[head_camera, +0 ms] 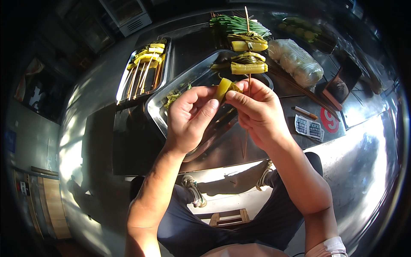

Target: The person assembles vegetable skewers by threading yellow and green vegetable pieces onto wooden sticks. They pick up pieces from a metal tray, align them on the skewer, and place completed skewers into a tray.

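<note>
Between the fingertips of my left hand (192, 115) is a short yellow-green piece of pickled vegetable (223, 88) with a darker leafy part. My right hand (260, 109) touches its leafy side and also holds a wooden skewer (246, 19), which stands roughly upright in the view. Threaded on the skewer above my fingers are stalk pieces (249, 68) and folded dark leaves. Beneath my hands lies a large metal tray (152, 110) with some leafy bits (172, 98) in it. A smaller metal tray (121, 90) at the left holds several loaded skewers (149, 57).
Green stalks (237, 25) lie at the table's back. A plastic-wrapped pack of round white items (297, 62) is at the right, near loose skewers (301, 90) and a small box (342, 83). A cigarette (306, 112) and printed papers (309, 127) lie near the table's front edge.
</note>
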The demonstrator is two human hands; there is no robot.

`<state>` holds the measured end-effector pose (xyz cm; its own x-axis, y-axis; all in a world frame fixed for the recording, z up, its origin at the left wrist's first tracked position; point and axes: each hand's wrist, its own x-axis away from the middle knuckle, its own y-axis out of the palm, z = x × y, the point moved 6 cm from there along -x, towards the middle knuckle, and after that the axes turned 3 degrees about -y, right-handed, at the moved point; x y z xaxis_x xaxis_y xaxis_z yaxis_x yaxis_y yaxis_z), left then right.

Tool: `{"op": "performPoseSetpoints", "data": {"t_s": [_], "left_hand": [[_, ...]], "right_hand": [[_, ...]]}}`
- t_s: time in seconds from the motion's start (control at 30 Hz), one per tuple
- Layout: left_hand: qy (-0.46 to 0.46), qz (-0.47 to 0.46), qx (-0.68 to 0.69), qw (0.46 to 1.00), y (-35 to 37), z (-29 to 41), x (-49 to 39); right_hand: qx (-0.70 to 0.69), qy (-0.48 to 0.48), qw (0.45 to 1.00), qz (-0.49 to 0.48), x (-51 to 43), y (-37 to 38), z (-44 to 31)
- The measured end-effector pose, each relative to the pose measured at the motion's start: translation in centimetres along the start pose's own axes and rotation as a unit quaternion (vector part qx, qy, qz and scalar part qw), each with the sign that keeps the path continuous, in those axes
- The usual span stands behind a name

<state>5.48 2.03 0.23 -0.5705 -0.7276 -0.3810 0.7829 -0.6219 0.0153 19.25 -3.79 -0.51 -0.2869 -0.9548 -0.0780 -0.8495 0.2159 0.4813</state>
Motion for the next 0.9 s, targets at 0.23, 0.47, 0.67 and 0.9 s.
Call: {"op": "performPoseSetpoints", "data": {"t_s": [0.23,0.47,0.67,0.9], "left_hand": [[-0.149,0.022,0.285,0.947,0.5,-1.1,1.0],[-0.193,-0.008,0.289,0.938,1.7,-1.0,1.5],[-0.116,-0.053,0.127,0.984,1.5,-0.1,1.2],[-0.149,-0.054,0.145,0.977,1.1,-0.4,1.3]], "right_hand": [[0.001,0.015,0.999,-0.048,0.4,0.6,-0.5],[-0.002,-0.078,0.995,-0.067,0.7,0.7,-1.7],[-0.025,-0.088,0.993,-0.071,1.0,0.8,-2.2],[-0.02,-0.004,0.996,-0.091,1.1,0.8,-2.0]]}}
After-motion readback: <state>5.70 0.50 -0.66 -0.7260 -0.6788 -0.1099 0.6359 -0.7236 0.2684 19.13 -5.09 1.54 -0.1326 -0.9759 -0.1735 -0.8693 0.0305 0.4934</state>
